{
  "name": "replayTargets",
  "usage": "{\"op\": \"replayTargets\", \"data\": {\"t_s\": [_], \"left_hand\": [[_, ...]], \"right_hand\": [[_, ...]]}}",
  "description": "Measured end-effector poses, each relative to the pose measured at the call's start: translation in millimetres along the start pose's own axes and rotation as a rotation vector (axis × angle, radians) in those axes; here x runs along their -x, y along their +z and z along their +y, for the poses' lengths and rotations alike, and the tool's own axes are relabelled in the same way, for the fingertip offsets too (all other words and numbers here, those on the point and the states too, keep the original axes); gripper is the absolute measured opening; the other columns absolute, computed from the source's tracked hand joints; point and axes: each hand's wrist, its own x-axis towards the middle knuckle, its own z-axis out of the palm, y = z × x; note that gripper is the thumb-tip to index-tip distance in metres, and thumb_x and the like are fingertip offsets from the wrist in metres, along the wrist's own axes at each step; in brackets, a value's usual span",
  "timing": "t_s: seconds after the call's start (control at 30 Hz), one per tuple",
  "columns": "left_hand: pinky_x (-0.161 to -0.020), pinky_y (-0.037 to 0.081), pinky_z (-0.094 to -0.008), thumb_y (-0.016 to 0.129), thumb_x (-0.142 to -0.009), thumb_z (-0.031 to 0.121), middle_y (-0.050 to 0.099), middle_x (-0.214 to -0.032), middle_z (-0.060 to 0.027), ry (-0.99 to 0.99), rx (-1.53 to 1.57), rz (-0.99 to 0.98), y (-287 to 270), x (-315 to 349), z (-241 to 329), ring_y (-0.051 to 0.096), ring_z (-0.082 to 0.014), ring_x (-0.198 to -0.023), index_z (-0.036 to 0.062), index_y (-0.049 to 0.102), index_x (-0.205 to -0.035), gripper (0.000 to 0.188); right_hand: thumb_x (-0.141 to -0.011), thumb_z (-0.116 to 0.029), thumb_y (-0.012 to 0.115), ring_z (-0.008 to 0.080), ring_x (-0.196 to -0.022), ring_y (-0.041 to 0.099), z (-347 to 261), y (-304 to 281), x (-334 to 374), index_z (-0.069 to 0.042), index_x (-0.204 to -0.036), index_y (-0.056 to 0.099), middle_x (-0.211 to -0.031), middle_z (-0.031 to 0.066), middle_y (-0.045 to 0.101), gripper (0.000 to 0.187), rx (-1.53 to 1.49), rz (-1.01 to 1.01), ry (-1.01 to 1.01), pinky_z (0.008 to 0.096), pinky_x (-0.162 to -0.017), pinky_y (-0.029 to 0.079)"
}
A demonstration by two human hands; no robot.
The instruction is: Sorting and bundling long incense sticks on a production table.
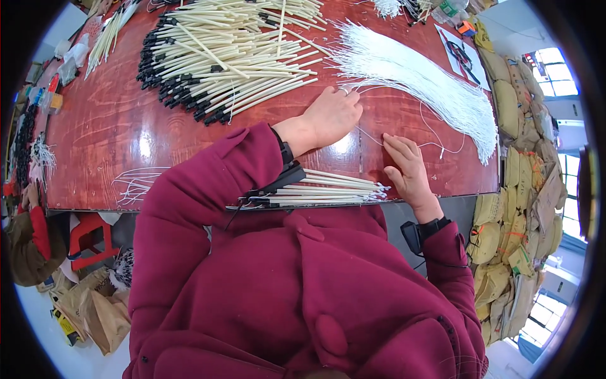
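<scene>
My left hand [329, 118] reaches across the table with its fingers bent down beside the near end of a white cord bundle [420, 72]. A thin white cord comes out from under this hand and runs toward my right hand [407, 165]; the fingertips' hold on it is partly hidden. Flat by the table, my right hand has its fingers stretched out and its thumb apart, fingertips at the loose cord [429, 117]. Close to my body lies a small row of cream sticks [334, 189] with white cord ends at their right and black ends at their left.
A big heap of cream sticks with black ends [233, 57] covers the far left of the red table [95, 139]. Loose white cords [136, 183] lie near the left edge. Black-handled scissors [461, 57] rest on white paper at right. Sacks [505, 183] are stacked beyond.
</scene>
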Motion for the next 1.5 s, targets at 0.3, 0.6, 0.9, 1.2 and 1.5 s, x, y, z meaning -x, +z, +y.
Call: {"op": "replayTargets", "data": {"t_s": [0.3, 0.6, 0.9, 1.2, 1.5], "left_hand": [[-0.082, 0.048, -0.0433, 0.058, -0.092, 0.012, 0.062, -0.102, -0.0118, -0.231, 0.164, -0.066, -13.8, 28.8, -2.4, 0.063, -0.0315, -0.097, 0.0034, 0.060, -0.098, 0.011], [-0.081, 0.049, -0.0442, 0.063, -0.088, 0.008, 0.062, -0.093, -0.0132, -0.175, 0.263, 0.006, -16.4, 46.2, -22.9, 0.061, -0.0344, -0.095, 0.0041, 0.055, -0.094, 0.011], [-0.074, 0.051, -0.0479, 0.064, -0.084, 0.006, 0.062, -0.089, -0.0138, -0.365, 0.184, 0.004, -36.2, 85.3, -13.8, 0.063, -0.0361, -0.088, 0.0043, 0.056, -0.087, 0.009], [-0.070, 0.051, -0.0483, 0.066, -0.091, 0.014, 0.062, -0.081, -0.0128, -0.567, 0.213, -0.097, -116.5, 143.8, -9.9, 0.066, -0.0339, -0.082, 0.0056, 0.062, -0.100, 0.013], [-0.082, 0.054, -0.0398, 0.064, -0.084, 0.009, 0.065, -0.107, -0.0084, -0.292, -0.315, 0.167, -116.4, 130.0, -137.6, 0.065, -0.0290, -0.101, 0.0100, 0.067, -0.101, 0.017]], "right_hand": [[-0.099, -0.038, 0.059, 0.0353, -0.132, 0.050, 6.0, 8.1, -2.9, 0.001, -0.136, 0.061, -0.148, 0.0136, 0.056, 0.054, -0.036, 0.066, -0.001, 0.0449, -0.113, 0.038], [-0.095, -0.036, 0.064, 0.0349, -0.132, 0.050, 5.1, 11.0, -2.9, 0.000, -0.135, 0.062, -0.147, 0.0121, 0.057, 0.054, -0.084, 0.095, 0.023, 0.0454, -0.113, 0.038], [-0.101, -0.046, 0.052, 0.0358, -0.139, 0.043, 7.0, 6.8, -6.4, 0.002, -0.145, 0.052, -0.156, 0.0151, 0.047, 0.065, 0.080, 0.008, -0.002, 0.0452, -0.117, 0.032], [-0.097, -0.053, 0.055, 0.0373, -0.142, 0.038, 10.7, 5.8, -26.3, 0.004, -0.149, 0.045, -0.160, 0.0143, 0.041, 0.078, 0.119, -0.007, -0.051, 0.0471, -0.119, 0.030], [-0.097, -0.049, 0.054, 0.0376, -0.143, 0.039, 6.6, 7.7, -22.8, 0.003, -0.149, 0.046, -0.158, 0.0163, 0.042, 0.073, 0.071, -0.007, -0.017, 0.0467, -0.120, 0.028]]}}
